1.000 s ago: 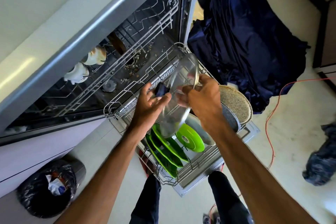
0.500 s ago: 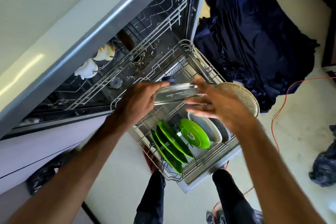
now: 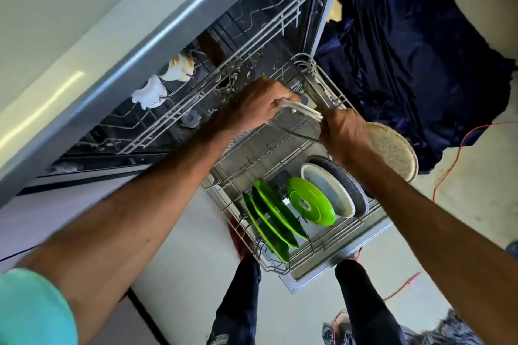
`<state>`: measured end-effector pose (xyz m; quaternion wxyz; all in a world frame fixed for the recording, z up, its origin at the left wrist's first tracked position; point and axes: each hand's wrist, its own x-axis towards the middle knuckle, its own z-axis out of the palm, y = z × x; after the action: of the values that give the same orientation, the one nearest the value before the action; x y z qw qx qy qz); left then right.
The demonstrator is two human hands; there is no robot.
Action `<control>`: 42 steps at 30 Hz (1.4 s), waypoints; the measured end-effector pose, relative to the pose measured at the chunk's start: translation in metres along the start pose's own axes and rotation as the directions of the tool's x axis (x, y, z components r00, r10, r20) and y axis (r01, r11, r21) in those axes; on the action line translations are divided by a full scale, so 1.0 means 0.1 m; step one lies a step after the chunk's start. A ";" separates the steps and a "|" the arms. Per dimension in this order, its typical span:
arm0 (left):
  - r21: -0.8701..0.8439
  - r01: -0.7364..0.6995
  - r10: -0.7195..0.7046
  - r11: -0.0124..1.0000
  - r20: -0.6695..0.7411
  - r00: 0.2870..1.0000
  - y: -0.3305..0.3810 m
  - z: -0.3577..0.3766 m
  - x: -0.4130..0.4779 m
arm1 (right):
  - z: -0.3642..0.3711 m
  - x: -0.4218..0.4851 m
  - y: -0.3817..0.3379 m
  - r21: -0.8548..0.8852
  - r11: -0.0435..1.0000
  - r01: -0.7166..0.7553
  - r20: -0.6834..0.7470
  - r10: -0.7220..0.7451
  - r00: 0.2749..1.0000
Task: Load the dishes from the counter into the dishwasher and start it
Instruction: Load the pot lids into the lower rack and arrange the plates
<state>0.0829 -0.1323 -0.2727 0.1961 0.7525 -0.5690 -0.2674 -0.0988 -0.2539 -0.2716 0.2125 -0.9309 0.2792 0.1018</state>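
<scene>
Both hands hold a clear glass lid (image 3: 298,116) over the back of the pulled-out lower rack (image 3: 340,253). My left hand (image 3: 256,106) grips its far left edge and my right hand (image 3: 344,131) grips its right edge. Near the front of the rack, several green plates (image 3: 276,218) stand on edge beside a green bowl (image 3: 311,202), a white plate (image 3: 328,187) and a dark plate (image 3: 350,185). A speckled beige plate (image 3: 392,148) stands at the rack's right side. Two white cups (image 3: 165,81) sit in the upper rack (image 3: 213,87).
The open dishwasher door (image 3: 322,274) lies flat under the rack, with my legs (image 3: 238,302) on either side of its front corner. A dark blue cloth (image 3: 406,45) covers the floor at the right, with an orange cable (image 3: 459,145) beside it. The counter edge (image 3: 126,59) runs diagonally above.
The glass lid went from held up and tilted, to level, to lower over the rack's back. Both hands moved down and away from me with it.
</scene>
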 end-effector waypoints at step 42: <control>-0.373 0.498 -0.550 0.782 -0.039 0.834 -0.11 0.80 -0.30 | -0.15 0.74 0.09 0.046 0.962 -0.271 0.076 0.267 0.961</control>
<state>0.0352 -0.0994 -0.3363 0.2845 0.8516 -0.2645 -0.3519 -0.0417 -0.3024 -0.2841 0.2321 -0.8740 0.3981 0.1542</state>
